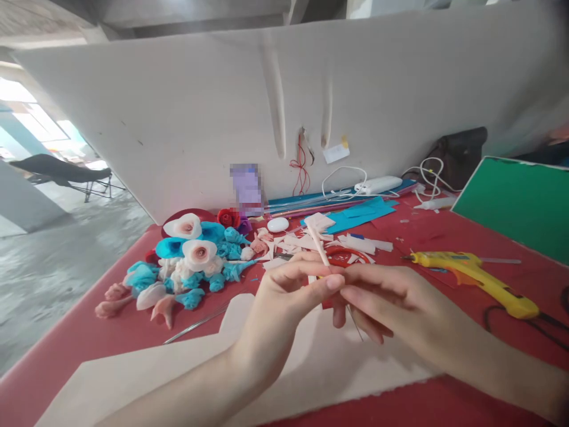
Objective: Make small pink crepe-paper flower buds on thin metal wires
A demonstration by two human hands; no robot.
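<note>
Pale paper [316, 240] sits in both hands [282, 293] [402, 290], the glue gun's [494, 282] label [463, 257] blurred.

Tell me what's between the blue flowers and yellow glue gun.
The head view shows pale scraps, white rolls and a red loop; the left hand and right hand partly cover that stretch.

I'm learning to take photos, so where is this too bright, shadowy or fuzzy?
Head view: glare whites out the opening at far left; head view: a soft shadow lies on the pale sheet beside the left hand; head view: square blocks hide the purple upright thing.
</note>
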